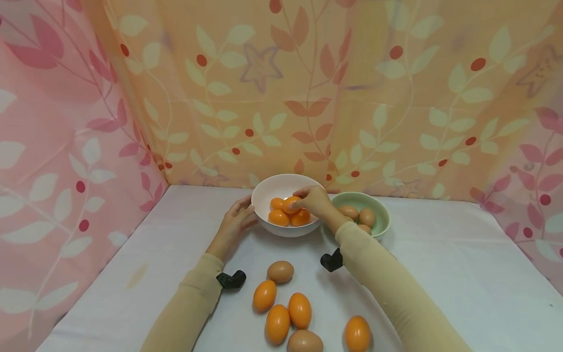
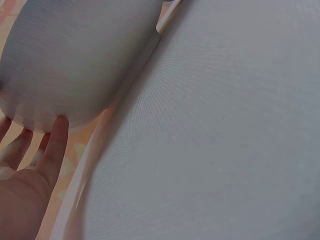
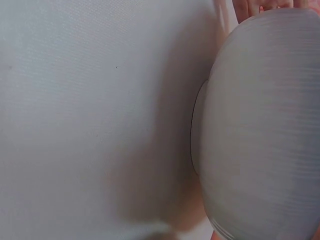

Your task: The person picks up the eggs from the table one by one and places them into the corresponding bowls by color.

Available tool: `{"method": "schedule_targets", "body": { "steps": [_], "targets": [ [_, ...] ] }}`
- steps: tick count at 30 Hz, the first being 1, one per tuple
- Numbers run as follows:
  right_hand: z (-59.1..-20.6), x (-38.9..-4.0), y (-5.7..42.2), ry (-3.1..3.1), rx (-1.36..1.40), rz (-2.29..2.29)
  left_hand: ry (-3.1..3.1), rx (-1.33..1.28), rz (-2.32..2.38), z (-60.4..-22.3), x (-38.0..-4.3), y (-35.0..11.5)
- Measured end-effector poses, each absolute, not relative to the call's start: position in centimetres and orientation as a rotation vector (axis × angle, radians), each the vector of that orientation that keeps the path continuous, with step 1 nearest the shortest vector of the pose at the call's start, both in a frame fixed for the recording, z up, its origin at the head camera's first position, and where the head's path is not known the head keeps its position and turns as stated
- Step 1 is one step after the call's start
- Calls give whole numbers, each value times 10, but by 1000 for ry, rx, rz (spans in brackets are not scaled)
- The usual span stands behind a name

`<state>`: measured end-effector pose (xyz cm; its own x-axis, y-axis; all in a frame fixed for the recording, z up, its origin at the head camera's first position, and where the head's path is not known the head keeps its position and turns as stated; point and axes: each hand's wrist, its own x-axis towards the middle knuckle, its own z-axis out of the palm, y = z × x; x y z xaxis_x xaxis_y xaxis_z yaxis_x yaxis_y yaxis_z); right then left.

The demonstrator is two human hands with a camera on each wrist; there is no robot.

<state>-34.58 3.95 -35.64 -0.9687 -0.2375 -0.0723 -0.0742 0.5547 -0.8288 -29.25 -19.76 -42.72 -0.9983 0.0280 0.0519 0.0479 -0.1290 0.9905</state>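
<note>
Right hand (image 1: 315, 199): fingers in a narrow pinch on an orange egg (image 1: 289, 205), inside the white bowl (image 1: 288, 231) at the frame's centre. Held egg: saturated orange, smooth, glossy, oval; fingers cover its right end. It overlaps the other orange eggs (image 1: 278, 218) in the bowl, three visible, same colour and finish.

Left hand (image 1: 239, 216): fingers spread and fairly straight, touching the bowl's outer wall at its left side. Left wrist view confirms fingertip contact. Bowl is plain, round, faintly pinkish inside, fine horizontal ribbing outside per right wrist view.

Green bowl (image 1: 357, 198), right of centre, just beside the white one, partly behind the right forearm. Three brown eggs (image 1: 367, 217) visible in it, matte-looking tan.

Loose on the white tabletop (image 1: 462, 274), lower middle of frame: brown egg (image 1: 280, 271) at the top of the group, three loose orange eggs (image 1: 277, 324) clustered below it, second brown egg (image 1: 305, 341) cut by the bottom edge. A lone orange egg (image 1: 357, 334) sits apart at lower right, near the right sleeve (image 1: 387, 288). All lie on their sides, highlights on the orange ones. Leaf-print curtain (image 1: 264, 122) fills the upper half.
</note>
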Motion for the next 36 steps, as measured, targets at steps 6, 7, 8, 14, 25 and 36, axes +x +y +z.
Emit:
{"method": "schedule_targets", "body": {
  "steps": [6, 7, 8, 14, 25, 36],
  "targets": [
    [-356, -346, 40, 2606, -267, -1375, -2056, -81, -2355, -426, -292, -197],
    [-356, -345, 40, 2603, -264, -1376, -2058, -82, -2353, -426, -292, -197],
    [-356, -346, 40, 2598, -259, -1376, -2056, -80, -2354, -426, -292, -197],
    [-357, -347, 41, 2584, -272, -1379, -2063, -73, -2345, -426, -292, -197],
    [-358, -348, 39, 2593, -269, -1361, -2064, -87, -2350, -428, -293, -198],
    [-361, -350, 38, 2652, -326, -1258, -2061, -85, -2349, -428, -293, -198]
  ]
}}
